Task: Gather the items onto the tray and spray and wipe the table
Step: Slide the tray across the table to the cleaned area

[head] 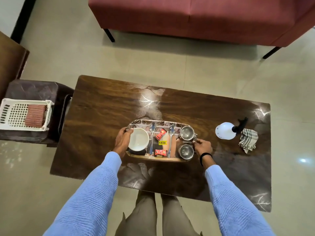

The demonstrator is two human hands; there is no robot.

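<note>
Dark wood-grain tabletop [102, 116], rectangular, long axis left-right; red sofa [204, 16] across the floor beyond its far edge.
Left of the tabletop: low dark stool carrying a white plastic basket [10, 114] with a striped cloth inside.
Tray [158, 160]: oval, long axis left-right, parallel to the tabletop's long edges, roughly mid-tabletop and nearer the near edge. Can't tell if it's resting or lifted.
Left hand [121, 142] wraps the tray's left end, thumb over the rim, grip closed on it. Right hand [202, 147] at the tray's right end, fingers curled by the rim next to the cups; contact partly hidden, can't tell if that grip is clamped.
Spray bottle [224, 131]: white body, black nozzle, lying on its side near the right end of the tabletop, nozzle pointing right and away. Checked cloth [248, 140] crumpled just beside the nozzle, right of the bottle.
On the tray, left to right: white bowl [138, 141], spoon [152, 138] with handle toward the near edge, squeeze bottle [166, 142] with yellow price sticker lying flat, tip pointing away, second spoon [171, 140] same orientation, two steel cups [186, 132] at the right end, one behind the other.
Two red sachets [160, 134], one far, one near, beside the squeeze bottle.
</note>
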